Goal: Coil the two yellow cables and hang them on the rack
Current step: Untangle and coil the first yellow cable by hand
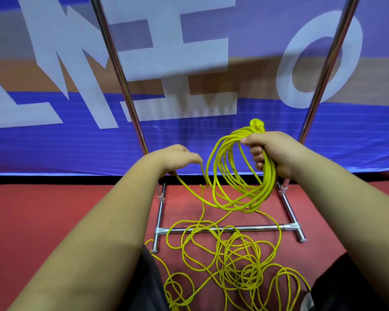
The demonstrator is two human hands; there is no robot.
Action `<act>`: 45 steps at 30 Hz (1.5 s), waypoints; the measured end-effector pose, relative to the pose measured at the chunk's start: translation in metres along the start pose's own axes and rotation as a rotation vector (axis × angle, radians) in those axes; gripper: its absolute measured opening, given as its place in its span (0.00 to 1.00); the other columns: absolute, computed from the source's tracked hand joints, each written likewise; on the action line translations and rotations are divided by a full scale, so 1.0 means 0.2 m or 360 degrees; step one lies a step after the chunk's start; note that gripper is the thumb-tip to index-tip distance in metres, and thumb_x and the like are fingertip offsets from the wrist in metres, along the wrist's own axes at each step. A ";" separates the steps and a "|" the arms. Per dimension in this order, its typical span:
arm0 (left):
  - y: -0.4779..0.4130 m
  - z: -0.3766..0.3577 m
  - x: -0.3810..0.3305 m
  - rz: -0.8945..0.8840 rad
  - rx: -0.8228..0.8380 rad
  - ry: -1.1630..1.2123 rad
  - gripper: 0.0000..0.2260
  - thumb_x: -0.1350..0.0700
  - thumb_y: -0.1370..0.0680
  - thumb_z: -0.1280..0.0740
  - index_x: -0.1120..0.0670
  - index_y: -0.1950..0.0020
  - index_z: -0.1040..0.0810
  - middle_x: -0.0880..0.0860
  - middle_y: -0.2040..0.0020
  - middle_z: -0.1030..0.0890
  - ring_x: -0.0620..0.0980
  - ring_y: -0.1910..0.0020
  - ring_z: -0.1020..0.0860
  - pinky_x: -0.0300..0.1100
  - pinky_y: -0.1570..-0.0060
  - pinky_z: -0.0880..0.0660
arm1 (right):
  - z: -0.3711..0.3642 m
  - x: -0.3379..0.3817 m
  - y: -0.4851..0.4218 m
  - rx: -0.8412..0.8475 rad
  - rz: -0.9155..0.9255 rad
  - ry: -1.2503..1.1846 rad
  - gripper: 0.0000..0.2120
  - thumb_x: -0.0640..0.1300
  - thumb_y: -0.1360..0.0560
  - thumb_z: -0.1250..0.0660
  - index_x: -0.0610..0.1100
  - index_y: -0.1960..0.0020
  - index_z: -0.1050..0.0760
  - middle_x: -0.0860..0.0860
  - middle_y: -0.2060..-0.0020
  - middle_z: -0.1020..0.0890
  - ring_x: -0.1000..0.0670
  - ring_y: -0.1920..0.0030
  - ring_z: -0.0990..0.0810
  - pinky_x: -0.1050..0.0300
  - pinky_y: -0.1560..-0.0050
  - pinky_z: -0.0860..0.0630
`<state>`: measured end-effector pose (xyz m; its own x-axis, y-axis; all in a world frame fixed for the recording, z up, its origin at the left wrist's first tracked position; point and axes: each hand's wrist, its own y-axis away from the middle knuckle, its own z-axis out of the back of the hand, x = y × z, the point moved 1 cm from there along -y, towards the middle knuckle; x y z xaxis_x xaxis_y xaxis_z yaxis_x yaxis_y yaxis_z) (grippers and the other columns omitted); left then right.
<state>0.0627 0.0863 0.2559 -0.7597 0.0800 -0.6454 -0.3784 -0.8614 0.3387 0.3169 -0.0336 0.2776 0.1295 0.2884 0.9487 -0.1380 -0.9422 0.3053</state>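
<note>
**Coil in the right hand, loose cable on the floor**

The right hand (pixel 276 151) is closed in a fist round the top of a yellow coil (pixel 238 178), thumb across the bundled turns. A yellow plug (pixel 257 126) sticks up just above the fist. The coil hangs as several wide loops below and to the left of the hand, clear of the floor (pixel 54 216).

The left hand (pixel 177 158) is palm down, just left of the coil, with its fingers curled over a single yellow strand (pixel 190 191). The strand runs under the hand and slants down toward the bottom of the coil; how tightly the fingers hold it cannot be told.

Below both hands a yellow tangle (pixel 234 263) lies in many loose, overlapping loops on the red floor. Some of its loops cross the bottom bar of the rack (pixel 267 227). Where one cable ends and the other begins in the tangle cannot be told.

The rack is bare metal: two uprights rise either side of the hands, from feet resting on the floor. No cable hangs on it. Behind it stands a blue banner (pixel 54 144) with large white letters. Dark trousers (pixel 346 286) show at the bottom edge.
</note>
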 end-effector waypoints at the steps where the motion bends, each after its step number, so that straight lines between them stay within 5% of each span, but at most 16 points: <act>1: 0.00 0.02 0.01 0.0117 -0.0039 0.0089 0.21 0.38 0.24 0.31 0.54 0.44 0.17 0.51 0.62 0.27 0.54 0.63 0.31 0.45 0.62 0.32 | 0.01 0.00 -0.01 -0.0039 -0.0020 -0.0018 0.10 0.45 0.20 0.29 0.49 0.58 0.27 0.54 0.73 0.34 0.54 0.75 0.36 0.59 0.73 0.35; 5: 0.01 0.09 0.05 0.0130 -0.0213 -0.0065 0.19 0.43 0.15 0.40 0.52 0.50 0.15 0.54 0.64 0.33 0.56 0.65 0.33 0.47 0.60 0.29 | 0.05 -0.03 -0.05 -0.0231 -0.0083 -0.0043 0.09 0.46 0.21 0.29 0.49 0.58 0.25 0.55 0.74 0.32 0.55 0.76 0.34 0.61 0.74 0.33; 11: 0.02 0.11 0.06 -0.0335 0.0009 0.0088 0.13 0.52 0.15 0.37 0.50 0.51 0.13 0.47 0.58 0.21 0.50 0.58 0.26 0.46 0.54 0.26 | 0.10 -0.09 -0.10 -0.0490 -0.0155 0.0026 0.07 0.42 0.21 0.27 0.44 0.56 0.23 0.53 0.76 0.28 0.54 0.77 0.30 0.61 0.74 0.30; 15: 0.12 0.09 -0.05 -0.0550 0.0173 0.0060 0.13 0.49 0.15 0.37 0.49 0.49 0.14 0.42 0.65 0.28 0.45 0.62 0.33 0.43 0.54 0.34 | 0.09 -0.11 -0.10 -0.0417 -0.0262 0.0087 0.09 0.43 0.21 0.26 0.45 0.57 0.23 0.53 0.76 0.25 0.54 0.76 0.27 0.63 0.76 0.28; 21: 0.20 0.03 -0.19 -0.0809 0.0384 0.0349 0.08 0.52 0.19 0.30 0.54 0.55 0.17 0.49 0.55 0.17 0.43 0.51 0.21 0.37 0.43 0.30 | 0.01 -0.13 -0.10 -0.0159 -0.0362 -0.0214 0.13 0.41 0.19 0.30 0.46 0.61 0.26 0.52 0.75 0.25 0.55 0.74 0.23 0.61 0.73 0.23; 24: 0.18 -0.03 -0.22 -0.0880 0.0446 0.0461 0.05 0.55 0.20 0.29 0.54 0.55 0.17 0.50 0.56 0.17 0.46 0.51 0.21 0.38 0.42 0.27 | -0.06 -0.13 -0.06 0.0007 -0.0376 -0.0252 0.03 0.43 0.20 0.28 0.47 0.53 0.19 0.51 0.63 0.17 0.52 0.64 0.13 0.53 0.58 0.15; 26: 0.16 -0.06 -0.22 -0.0911 0.0432 0.0505 0.05 0.56 0.19 0.29 0.55 0.53 0.17 0.50 0.55 0.17 0.46 0.51 0.21 0.40 0.41 0.27 | -0.11 -0.14 -0.04 0.0134 -0.0350 -0.0240 0.06 0.44 0.19 0.30 0.47 0.44 0.17 0.48 0.50 0.12 0.46 0.49 0.11 0.45 0.39 0.17; 28: 0.15 -0.08 -0.22 -0.0927 0.0419 0.0542 0.06 0.55 0.18 0.30 0.56 0.52 0.17 0.52 0.54 0.16 0.48 0.50 0.20 0.44 0.40 0.26 | -0.16 -0.15 -0.01 0.0238 -0.0331 -0.0236 0.07 0.45 0.18 0.32 0.46 0.44 0.15 0.46 0.46 0.12 0.43 0.45 0.11 0.42 0.34 0.20; 33: 0.15 -0.08 -0.23 -0.0874 0.0079 0.0505 0.07 0.54 0.17 0.31 0.54 0.52 0.17 0.41 0.62 0.19 0.37 0.63 0.25 0.29 0.57 0.29 | -0.22 -0.17 0.00 0.0193 -0.0245 -0.0288 0.10 0.46 0.16 0.34 0.44 0.52 0.17 0.48 0.59 0.13 0.49 0.59 0.12 0.46 0.44 0.17; 37: 0.08 -0.09 -0.20 -0.0737 -0.0290 0.0060 0.11 0.42 0.21 0.29 0.48 0.49 0.17 0.47 0.51 0.20 0.42 0.54 0.22 0.38 0.49 0.26 | -0.22 -0.17 -0.02 0.0157 -0.0198 -0.0343 0.09 0.45 0.16 0.34 0.43 0.52 0.20 0.49 0.63 0.16 0.52 0.67 0.16 0.52 0.59 0.19; 40: 0.08 -0.12 -0.20 -0.0505 -0.0707 -0.0076 0.16 0.40 0.22 0.29 0.53 0.48 0.24 0.50 0.51 0.22 0.47 0.55 0.22 0.43 0.54 0.25 | -0.22 -0.19 -0.05 0.0057 -0.0184 -0.0403 0.08 0.45 0.16 0.33 0.45 0.51 0.19 0.50 0.65 0.16 0.52 0.68 0.16 0.54 0.62 0.19; 41: 0.08 -0.13 -0.20 -0.0421 -0.0618 -0.0042 0.14 0.44 0.20 0.30 0.55 0.48 0.23 0.52 0.53 0.20 0.49 0.58 0.21 0.45 0.56 0.24 | -0.21 -0.19 -0.06 0.0012 -0.0171 -0.0428 0.07 0.45 0.16 0.33 0.45 0.50 0.18 0.51 0.65 0.16 0.52 0.68 0.16 0.55 0.63 0.19; 45: 0.14 -0.24 -0.14 -0.0338 0.0636 0.0060 0.07 0.57 0.20 0.28 0.58 0.44 0.17 0.58 0.52 0.14 0.48 0.54 0.17 0.44 0.50 0.23 | -0.18 -0.19 -0.11 -0.0183 -0.0156 -0.0558 0.12 0.44 0.15 0.36 0.43 0.55 0.20 0.50 0.70 0.18 0.52 0.72 0.18 0.59 0.70 0.20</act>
<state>0.0996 0.0357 0.2510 -0.6265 0.2093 -0.7508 -0.7037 -0.5661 0.4293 0.2796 -0.0172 0.2383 0.4727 0.2818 0.8349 -0.2148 -0.8820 0.4194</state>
